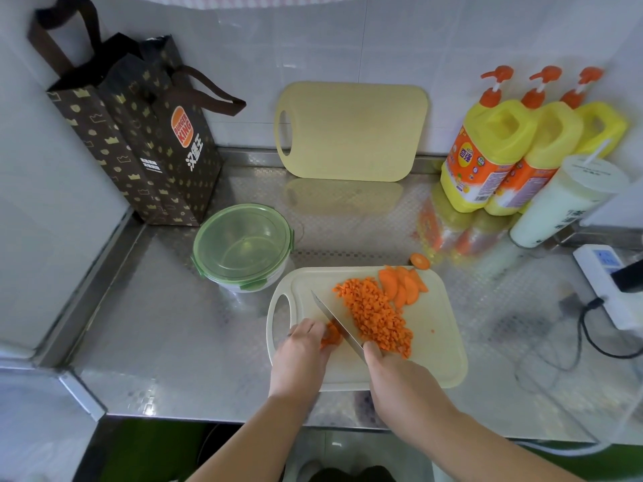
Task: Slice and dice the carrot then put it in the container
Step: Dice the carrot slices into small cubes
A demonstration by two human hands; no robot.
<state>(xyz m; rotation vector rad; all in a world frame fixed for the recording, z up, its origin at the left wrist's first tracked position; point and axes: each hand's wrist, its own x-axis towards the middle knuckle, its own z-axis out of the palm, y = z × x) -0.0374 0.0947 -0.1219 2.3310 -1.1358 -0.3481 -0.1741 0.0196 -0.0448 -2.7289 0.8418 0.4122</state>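
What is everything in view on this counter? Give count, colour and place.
counter: one, steel, under everything.
cutting board: one, cream, front centre.
diced carrot: one pile, orange, mid-board.
carrot slices: several, orange, board's far right.
carrot end: one, orange, counter beyond board.
carrot piece: one, orange, board's near left.
knife: one, silver, beside carrot piece.
container: one, green-lidded, left of board.
spare board: one, beige, against back wall.
paper bag: one, brown, far left.
detergent bottles: three, yellow, far right.
cup: one, white, beside bottles.
power strip: one, white, right edge.
left hand: one, holding carrot piece.
right hand: one, gripping knife.
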